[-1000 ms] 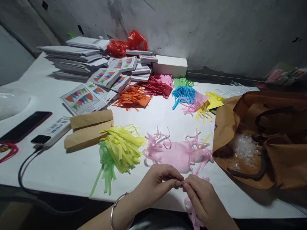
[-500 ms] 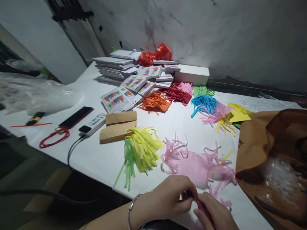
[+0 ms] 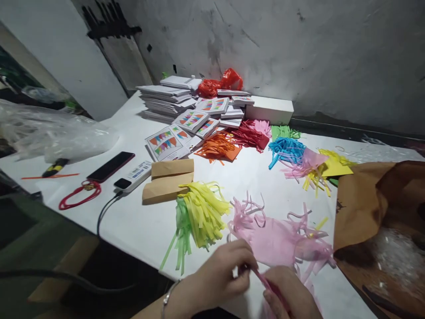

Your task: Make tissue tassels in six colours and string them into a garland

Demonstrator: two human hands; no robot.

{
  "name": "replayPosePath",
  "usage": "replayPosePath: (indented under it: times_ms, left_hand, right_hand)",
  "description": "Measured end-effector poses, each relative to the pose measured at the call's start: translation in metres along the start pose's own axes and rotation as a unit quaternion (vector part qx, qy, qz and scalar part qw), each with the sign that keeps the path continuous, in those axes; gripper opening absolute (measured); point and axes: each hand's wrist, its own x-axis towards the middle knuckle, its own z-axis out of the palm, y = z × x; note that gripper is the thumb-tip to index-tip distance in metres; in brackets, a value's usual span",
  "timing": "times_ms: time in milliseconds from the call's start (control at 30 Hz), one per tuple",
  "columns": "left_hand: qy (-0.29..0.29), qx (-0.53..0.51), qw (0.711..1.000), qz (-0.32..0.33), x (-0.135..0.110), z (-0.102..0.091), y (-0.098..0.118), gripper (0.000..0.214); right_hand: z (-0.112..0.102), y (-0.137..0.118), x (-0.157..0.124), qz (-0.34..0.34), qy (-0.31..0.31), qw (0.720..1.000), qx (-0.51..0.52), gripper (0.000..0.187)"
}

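Both hands have parted slightly since the earlier frame, and my view has swung left; a pink strip [image 3: 264, 281] now shows between them. I record the left hand [image 3: 229, 271] closed in a fingertip pinch on its upper end, and the right hand [image 3: 290, 290] closed around its lower part, thumb against fingers; the exact contact under the right fingers I cannot tell. The strip slants just above the white table [image 3: 255, 177], in front of the fringed pink sheet [image 3: 272, 241]. Principal risk, in my judgement, is tearing: the strip appears thin, and a hard pull or uneven twist could split it. Second, curled fringe close to the hands could snag and drag the sheet. Third, a stray yellow strip [image 3: 320, 224] among the pink fringe could cause tangling. As to materials, the sheet is slightly translucent, smooth at its centre and shredded at its ends. The yellow-green bundle [image 3: 203, 215] is a soft fan of flat ribbons; the brown paper pieces [image 3: 172, 170] look stiff and folded; the brown bag [image 3: 358, 199] slumps in loose creases.
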Motion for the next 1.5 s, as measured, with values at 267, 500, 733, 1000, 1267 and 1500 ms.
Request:
replayPosePath:
  times_ms: [267, 500, 733, 1000, 1267, 1500]
  left_hand:
    - [0.454, 0.06, 0.863, -0.214, -0.007, -0.127, -0.069, 0.02]
    - [0.276, 0.296, 0.914, -0.016, 0.006, -0.063, -0.049, 0.04]
    - [-0.274, 0.278, 0.917, 0.081, 0.03, 0.051, -0.047, 0.09]
    - [-0.182, 0.51, 0.833, -0.113, 0.025, 0.006, -0.044, 0.063]
    - [-0.17, 0.322, 0.929, 0.072, 0.001, 0.05, -0.052, 0.033]
    - [-0.169, 0.262, 0.948, -0.066, 0.024, 0.026, -0.052, 0.022]
  right_hand:
    - [0.005, 0.024, -0.001, 0.042, 0.024, 0.991, -0.124, 0.046]
    - [0.031, 0.041, -0.008, -0.007, 0.038, 0.972, -0.23, 0.045]
    - [0.02, 0.034, -0.011, -0.099, 0.049, 0.974, -0.197, 0.033]
    - [0.021, 0.032, -0.023, -0.088, 0.07, 0.963, -0.244, 0.042]
    - [0.024, 0.028, -0.01, -0.082, 0.082, 0.984, -0.139, 0.034]
    - [0.014, 0.033, 0.009, 0.113, 0.075, 0.986, -0.098, 0.024]
